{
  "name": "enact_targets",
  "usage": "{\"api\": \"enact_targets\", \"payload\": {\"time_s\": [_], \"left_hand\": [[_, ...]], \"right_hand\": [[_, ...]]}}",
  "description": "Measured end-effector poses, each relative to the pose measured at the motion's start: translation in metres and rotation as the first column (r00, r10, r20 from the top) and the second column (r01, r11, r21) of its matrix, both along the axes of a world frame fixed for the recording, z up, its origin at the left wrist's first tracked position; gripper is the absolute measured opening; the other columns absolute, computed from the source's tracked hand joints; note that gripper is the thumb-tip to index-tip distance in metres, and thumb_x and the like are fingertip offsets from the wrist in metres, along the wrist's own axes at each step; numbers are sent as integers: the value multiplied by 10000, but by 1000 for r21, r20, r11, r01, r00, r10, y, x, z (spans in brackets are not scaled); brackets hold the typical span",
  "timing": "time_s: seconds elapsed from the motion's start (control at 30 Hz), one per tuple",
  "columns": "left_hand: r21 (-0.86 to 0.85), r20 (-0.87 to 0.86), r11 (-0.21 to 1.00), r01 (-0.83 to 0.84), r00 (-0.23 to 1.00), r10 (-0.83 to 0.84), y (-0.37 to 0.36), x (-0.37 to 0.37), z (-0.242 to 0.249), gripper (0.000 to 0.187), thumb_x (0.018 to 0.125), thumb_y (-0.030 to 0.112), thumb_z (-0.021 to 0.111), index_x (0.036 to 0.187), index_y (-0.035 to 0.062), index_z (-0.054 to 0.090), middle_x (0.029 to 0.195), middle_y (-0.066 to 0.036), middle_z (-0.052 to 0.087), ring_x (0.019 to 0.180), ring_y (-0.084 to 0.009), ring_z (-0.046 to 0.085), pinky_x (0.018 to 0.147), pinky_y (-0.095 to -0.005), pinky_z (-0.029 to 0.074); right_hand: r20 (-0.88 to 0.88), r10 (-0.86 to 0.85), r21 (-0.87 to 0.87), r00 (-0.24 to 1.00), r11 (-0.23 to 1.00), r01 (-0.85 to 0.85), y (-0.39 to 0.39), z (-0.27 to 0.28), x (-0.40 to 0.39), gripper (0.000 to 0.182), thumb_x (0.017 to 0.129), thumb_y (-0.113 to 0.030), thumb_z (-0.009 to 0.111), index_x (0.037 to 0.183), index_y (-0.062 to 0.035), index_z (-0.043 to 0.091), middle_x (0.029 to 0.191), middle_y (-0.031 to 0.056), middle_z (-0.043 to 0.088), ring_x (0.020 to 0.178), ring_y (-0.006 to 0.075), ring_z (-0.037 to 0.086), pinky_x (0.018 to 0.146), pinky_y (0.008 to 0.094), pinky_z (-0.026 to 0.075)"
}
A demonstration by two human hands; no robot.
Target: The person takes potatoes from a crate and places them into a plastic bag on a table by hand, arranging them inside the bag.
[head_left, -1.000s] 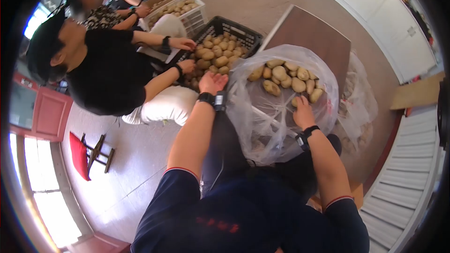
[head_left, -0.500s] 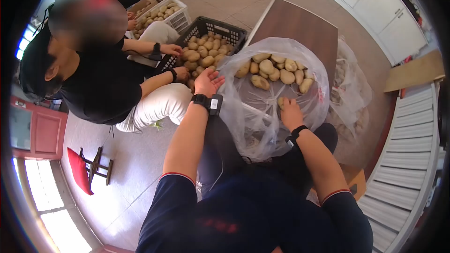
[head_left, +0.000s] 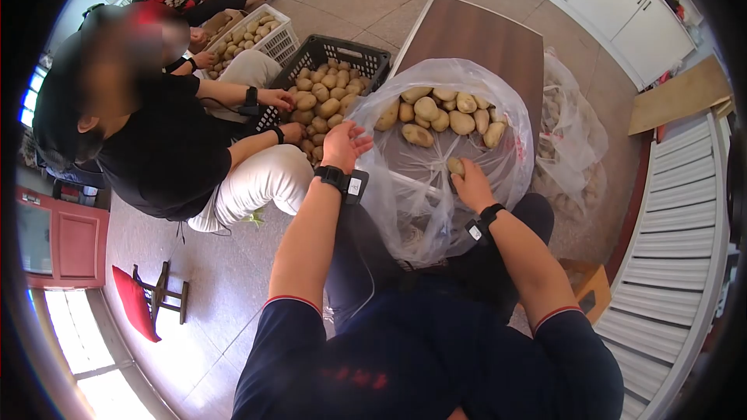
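Observation:
My right hand (head_left: 474, 189) is closed around a potato (head_left: 455, 165) over the near part of a clear plastic bag (head_left: 510, 97). Several potatoes (head_left: 462, 124) lie together in the far part of that bag, which is spread wide at its mouth. At the bag's left rim is my left hand (head_left: 342, 146), palm turned up and fingers apart, holding nothing. Just beyond it stands a black crate (head_left: 372, 57) filled with potatoes (head_left: 320, 99). A co-worker's two hands reach into this crate from the left.
The bag rests partly on a brown table (head_left: 482, 35). Another filled plastic bag (head_left: 572, 128) sits on the floor to the right. A white crate (head_left: 282, 39) of potatoes stands behind the black one. A red folding stool (head_left: 137, 303) is at the lower left, a white radiator (head_left: 665, 249) at the right.
My right hand has lifted the potato slightly, and more of it shows between the fingers. My left hand stays open beside the bag. The whole view has shifted a little.

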State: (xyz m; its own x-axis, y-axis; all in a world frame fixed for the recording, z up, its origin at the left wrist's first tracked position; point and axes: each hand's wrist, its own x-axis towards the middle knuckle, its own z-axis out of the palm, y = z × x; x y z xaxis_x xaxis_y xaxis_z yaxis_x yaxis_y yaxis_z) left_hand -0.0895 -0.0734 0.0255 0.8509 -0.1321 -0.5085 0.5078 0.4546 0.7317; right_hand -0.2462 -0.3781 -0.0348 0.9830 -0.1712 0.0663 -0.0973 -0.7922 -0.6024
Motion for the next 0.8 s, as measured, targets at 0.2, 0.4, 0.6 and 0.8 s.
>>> {"api": "enact_targets", "payload": {"time_s": [0.2,0.4,0.6,0.8], "left_hand": [[37,13,996,85,996,-85,-6,-5,5,377,929,244,549,1201,-3,462,1093,-157,551,841,-328,621,716,-423,552],[83,28,979,188,981,-191,-10,-12,11,390,919,266,575,1189,7,465,1093,-156,567,845,-317,636,705,-407,554],[133,-1,911,390,920,-393,-18,-19,15,375,899,318,625,1137,63,487,1068,-134,588,855,-310,645,708,-403,547],[136,-28,858,494,868,-496,-21,-25,30,420,899,366,630,1162,60,515,1079,-128,585,858,-278,634,681,-375,525]], "right_hand": [[-146,0,505,989,860,74,16,1,18,468,916,-278,584,1289,-15,479,904,165,612,833,288,624,758,389,496],[-271,100,854,957,485,191,52,38,26,384,966,-290,538,1253,-37,502,919,46,575,665,106,533,557,271,455],[-234,184,905,955,399,145,75,55,38,347,984,-332,511,1188,-53,529,920,46,581,656,117,541,540,267,455],[-245,220,908,944,394,143,91,66,51,382,1005,-424,448,1095,-67,546,814,57,578,575,112,497,534,274,442]]}}
